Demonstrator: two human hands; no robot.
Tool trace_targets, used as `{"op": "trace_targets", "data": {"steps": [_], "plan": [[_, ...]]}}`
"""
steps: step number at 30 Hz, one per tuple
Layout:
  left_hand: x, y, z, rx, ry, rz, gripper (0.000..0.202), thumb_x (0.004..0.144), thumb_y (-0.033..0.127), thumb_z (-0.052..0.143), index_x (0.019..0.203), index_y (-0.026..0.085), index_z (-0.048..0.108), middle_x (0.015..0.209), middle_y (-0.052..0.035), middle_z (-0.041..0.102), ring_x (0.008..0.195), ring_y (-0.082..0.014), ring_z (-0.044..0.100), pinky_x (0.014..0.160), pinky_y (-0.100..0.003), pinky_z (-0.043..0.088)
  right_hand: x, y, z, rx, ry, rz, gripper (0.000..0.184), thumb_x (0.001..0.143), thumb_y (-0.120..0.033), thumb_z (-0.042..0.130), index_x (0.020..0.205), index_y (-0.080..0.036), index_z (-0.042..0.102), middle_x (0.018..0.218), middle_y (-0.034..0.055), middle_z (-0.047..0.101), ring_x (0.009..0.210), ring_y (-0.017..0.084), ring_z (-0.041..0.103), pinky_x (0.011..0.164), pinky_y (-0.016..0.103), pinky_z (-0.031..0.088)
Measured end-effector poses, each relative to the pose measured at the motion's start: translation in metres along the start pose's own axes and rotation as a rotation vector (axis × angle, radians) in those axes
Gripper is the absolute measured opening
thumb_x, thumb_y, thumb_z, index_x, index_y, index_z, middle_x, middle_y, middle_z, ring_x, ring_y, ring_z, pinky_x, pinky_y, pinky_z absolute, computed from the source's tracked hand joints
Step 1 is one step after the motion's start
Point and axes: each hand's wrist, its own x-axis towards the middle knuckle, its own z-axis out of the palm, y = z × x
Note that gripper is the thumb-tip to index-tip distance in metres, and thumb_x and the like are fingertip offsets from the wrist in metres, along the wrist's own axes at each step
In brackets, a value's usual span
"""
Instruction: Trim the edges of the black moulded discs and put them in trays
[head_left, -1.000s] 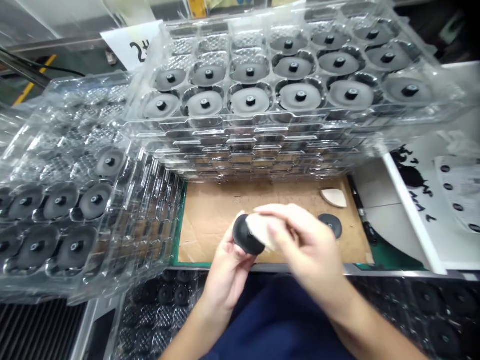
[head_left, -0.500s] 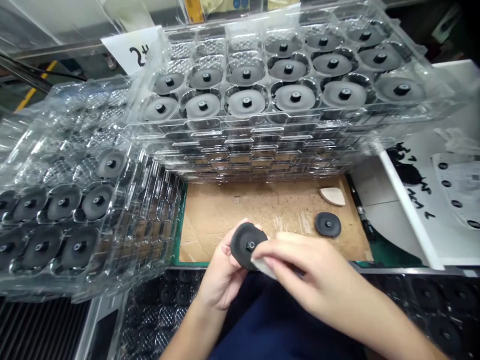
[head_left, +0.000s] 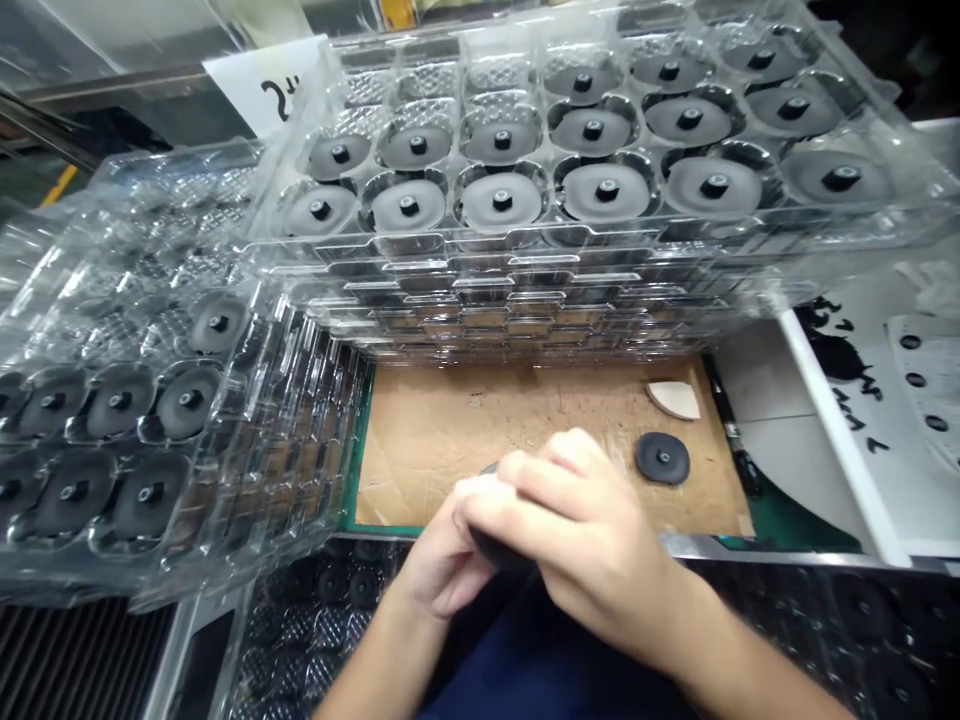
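Note:
My left hand (head_left: 441, 562) is closed around the edge of a dark, rounded rubber-like disc (head_left: 496, 552). My right hand (head_left: 596, 535) lies over that disc with bent fingers and covers most of it, including its raised centre stub. The pale flat piece pinched in my right fingers earlier is now hidden behind them. A second dark disc (head_left: 663, 458) lies stub up on the cardboard (head_left: 420, 430), to the right of my hands. Just beyond it rests a pale wedge-shaped piece (head_left: 675, 399).
A tall stack of clear plastic trays (head_left: 510, 265) stands behind the cardboard, its top tray partly filled with discs. Another tray stack (head_left: 247, 420) rises at the left. At the right are a black marker (head_left: 739, 445) and a white box wall (head_left: 844, 440).
My right hand has moved left and up across the disc, hiding its stub and the pale piece. My left hand keeps its hold. The view has shifted slightly.

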Motion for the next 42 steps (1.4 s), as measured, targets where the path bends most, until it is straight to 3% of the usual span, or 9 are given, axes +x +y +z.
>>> {"op": "trace_targets", "data": {"steps": [2,6,9,14,20,27,32,36,42], "plan": [[0.001,0.002,0.000,-0.022,-0.061,0.011,0.037,0.059,0.026,0.083,0.091,0.015,0.070,0.090,-0.0042,0.070,0.088,-0.0180,0.065,0.081,-0.025,0.050,0.000,0.005,-0.004,0.099,0.015,-0.025,0.031,0.090,-0.009,0.040,0.096,-0.021,0.068,0.081,0.0024,0.068,0.070,0.016,0.053,0.066,0.031,0.038],[0.001,0.007,-0.002,-0.068,-0.180,-0.007,0.060,0.058,0.041,0.081,0.110,0.017,0.064,0.106,-0.0087,0.068,0.091,-0.0232,0.067,0.086,-0.032,0.049,-0.003,0.036,-0.002,0.184,0.086,0.359,0.022,0.090,-0.017,0.048,0.097,-0.023,0.068,0.088,0.0021,0.070,0.081,0.017,0.059,0.074,0.031,0.045],[-0.001,0.008,-0.005,-0.098,-0.210,-0.009,0.063,0.062,0.044,0.078,0.116,0.017,0.059,0.112,-0.0117,0.065,0.098,-0.0261,0.065,0.088,-0.033,0.046,-0.015,0.062,0.027,0.314,0.002,0.542,0.019,0.088,-0.025,0.051,0.092,-0.022,0.070,0.089,0.0034,0.070,0.085,0.018,0.064,0.075,0.030,0.050],[-0.002,0.011,-0.009,-0.211,-0.251,-0.043,0.065,0.069,0.048,0.071,0.125,0.020,0.053,0.115,-0.0112,0.064,0.095,-0.0260,0.066,0.084,-0.037,0.049,-0.047,0.080,0.086,0.231,0.029,0.622,0.023,0.082,-0.023,0.051,0.097,-0.019,0.069,0.113,0.0115,0.060,0.099,0.023,0.060,0.083,0.039,0.051],[-0.002,0.013,-0.008,-0.272,-0.289,0.011,0.053,0.077,0.053,0.060,0.124,0.030,0.053,0.105,-0.0047,0.069,0.085,-0.0262,0.070,0.069,-0.032,0.053,-0.065,0.059,0.067,0.235,0.052,0.597,0.023,0.089,-0.023,0.048,0.101,-0.020,0.067,0.107,0.0101,0.063,0.099,0.021,0.061,0.081,0.036,0.053],[-0.012,0.009,-0.007,0.634,-0.034,0.663,0.096,0.065,0.007,0.075,0.143,0.030,0.024,0.122,-0.0088,0.059,0.114,-0.0245,0.055,0.104,-0.037,0.035,-0.074,0.031,0.054,0.215,0.138,0.598,0.019,0.087,-0.018,0.052,0.102,-0.021,0.065,0.093,0.0070,0.068,0.081,0.018,0.064,0.070,0.030,0.054],[-0.017,0.010,-0.016,1.124,-0.117,0.902,0.108,0.069,0.008,0.071,0.145,0.033,0.000,0.126,-0.0093,0.054,0.114,-0.0231,0.056,0.102,-0.040,0.041,-0.061,0.007,0.022,0.336,0.275,0.534,0.025,0.086,-0.016,0.058,0.107,-0.028,0.063,0.092,0.0022,0.065,0.083,0.015,0.060,0.073,0.025,0.051],[-0.018,0.007,-0.019,1.193,-0.143,0.906,0.103,0.074,0.022,0.070,0.145,0.031,-0.004,0.125,-0.0106,0.053,0.115,-0.0228,0.055,0.100,-0.041,0.043,-0.046,-0.002,0.010,0.576,0.060,0.493,0.025,0.080,-0.017,0.066,0.101,-0.031,0.068,0.086,-0.0001,0.066,0.077,0.014,0.059,0.072,0.025,0.049],[-0.036,0.006,-0.020,1.408,-0.091,0.566,0.066,0.072,0.038,0.071,0.132,0.026,0.046,0.118,-0.0089,0.065,0.108,-0.0244,0.058,0.095,-0.038,0.045,-0.065,0.016,0.036,1.085,0.126,0.892,0.019,0.063,-0.030,0.081,0.073,-0.024,0.066,0.066,-0.0028,0.061,0.061,0.012,0.056,0.059,0.023,0.048]]}}
